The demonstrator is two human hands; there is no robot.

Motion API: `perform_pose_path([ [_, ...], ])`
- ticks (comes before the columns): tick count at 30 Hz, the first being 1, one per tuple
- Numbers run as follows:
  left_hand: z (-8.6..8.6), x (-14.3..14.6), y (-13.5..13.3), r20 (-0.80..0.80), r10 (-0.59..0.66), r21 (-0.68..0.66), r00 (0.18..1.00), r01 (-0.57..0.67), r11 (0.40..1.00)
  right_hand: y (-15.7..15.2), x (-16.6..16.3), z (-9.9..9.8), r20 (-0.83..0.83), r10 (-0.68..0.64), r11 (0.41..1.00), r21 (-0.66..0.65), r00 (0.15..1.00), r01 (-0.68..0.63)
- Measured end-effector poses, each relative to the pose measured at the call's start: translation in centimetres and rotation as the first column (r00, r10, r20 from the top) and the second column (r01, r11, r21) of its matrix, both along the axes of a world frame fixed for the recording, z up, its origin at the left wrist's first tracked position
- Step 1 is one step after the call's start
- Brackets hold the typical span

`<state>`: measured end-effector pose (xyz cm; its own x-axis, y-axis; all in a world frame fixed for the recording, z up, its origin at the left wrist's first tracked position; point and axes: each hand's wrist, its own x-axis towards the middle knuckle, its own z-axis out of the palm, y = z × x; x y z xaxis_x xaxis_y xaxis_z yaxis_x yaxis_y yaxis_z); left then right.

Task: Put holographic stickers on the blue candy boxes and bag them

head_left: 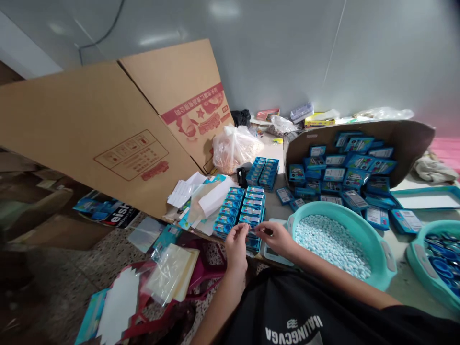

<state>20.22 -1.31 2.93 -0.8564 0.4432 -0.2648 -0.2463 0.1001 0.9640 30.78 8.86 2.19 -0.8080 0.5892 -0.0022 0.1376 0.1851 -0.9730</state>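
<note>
One head-worn view, looking forward and down.
Close below you is your black shirt [316, 302]; your left hand [236, 243] and right hand [276, 238] sit just under centre, and the grey wall [280, 52] (farthest off) spans the top.

Large cardboard box [89, 120] is standing at left, printed flaps rising before a grey wall [280, 48]; dark cable [104, 37] is hanging upper left. Knotted plastic bag [233, 151] is sitting beside the flaps. Clear plastic sheets [165, 275] are lying over a magenta stool [204, 273]. Crumpled greyish cloth [434, 169] is resting far right.
</note>
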Motion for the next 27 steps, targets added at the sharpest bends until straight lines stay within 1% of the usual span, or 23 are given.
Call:
perform_pose_path([
  [3, -0.6, -1.1, -0.3, -0.206, -0.102, -0.185, 0.973, 0.064, 0.981, 0.1, -0.3, -0.9, -0.008, -0.002, 1.0, -0.009, 1.0, 0.002],
  [6, -0.7, -1.9, -0.4, -0.403, -0.218, -0.365, 0.889, 0.063, 0.929, 0.4, -0.8, -1.6, 0.024, -0.008, 1.0, -0.019, 1.0, 0.008],
  [9, -0.9, -2.2, 0.0, -0.499, -0.249, -0.415, 0.83, 0.024, 0.909, 0.9, -1.4, -2.5, 0.02, -0.055, 0.998, -0.042, 0.998, 0.056],
  [13, -1.2, -2.4, 0.6, -0.565, -0.289, -0.485, 0.773, -0.028, 0.874, 1.2, -1.9, -4.1, 0.004, -0.106, 0.988, -0.111, 0.994, 0.105],
  [16, -1.2, -2.4, 0.7, -0.595, -0.338, -0.544, 0.729, -0.057, 0.837, 1.3, -1.9, -5.0, -0.019, -0.089, 0.984, -0.158, 0.996, 0.085],
  [20, -0.9, -2.4, 0.7, -0.603, -0.364, -0.58, 0.709, -0.076, 0.811, 1.4, -1.8, -5.3, -0.044, -0.036, 0.982, -0.188, 0.998, 0.027],
  [24, -0.9, -2.4, 0.6, -0.603, -0.41, -0.609, 0.684, -0.064, 0.79, 1.7, -1.8, -5.6, -0.08, -0.055, 0.972, -0.23, 0.995, 0.036],
  [27, -0.8, -2.5, 0.6, -0.618, -0.405, -0.608, 0.674, -0.083, 0.79, 2.0, -2.0, -6.6, -0.108, -0.047, 0.942, -0.336, 0.993, 0.008],
])
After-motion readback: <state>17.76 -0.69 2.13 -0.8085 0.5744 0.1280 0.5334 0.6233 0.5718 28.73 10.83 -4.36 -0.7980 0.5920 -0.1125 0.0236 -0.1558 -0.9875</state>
